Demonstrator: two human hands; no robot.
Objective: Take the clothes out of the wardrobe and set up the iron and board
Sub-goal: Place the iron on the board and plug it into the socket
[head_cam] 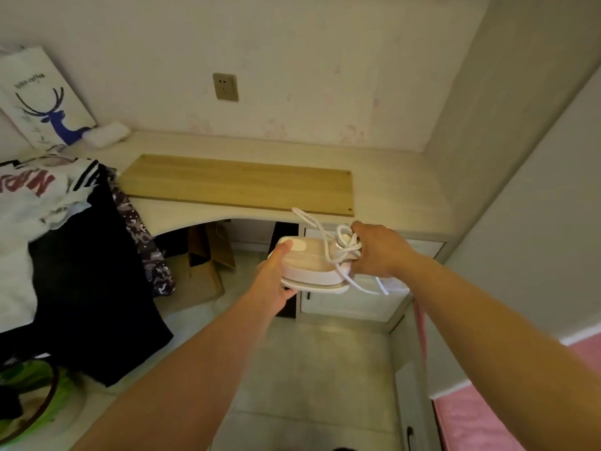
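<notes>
A small white and pale pink iron (309, 258) hangs in the air just in front of the desk edge, held between both hands. My left hand (274, 281) grips its near end, thumb on top and fingers under the soleplate. My right hand (379, 252) holds the far end together with the bundled white cord (341, 247), loops of which stick up and trail down. A flat wooden board (237, 182) lies on the light desk (390, 190) behind the iron. A pile of clothes (48, 203), white printed and black pieces, covers the desk's left part and hangs over its edge.
A wall socket (225, 87) sits above the board. A white bag with a blue deer (42, 99) leans at the back left beside a white roll (105, 133). Cardboard boxes (208, 255) stand under the desk. A white cabinet (351, 301) is below right, pink bedding (487, 424) at right.
</notes>
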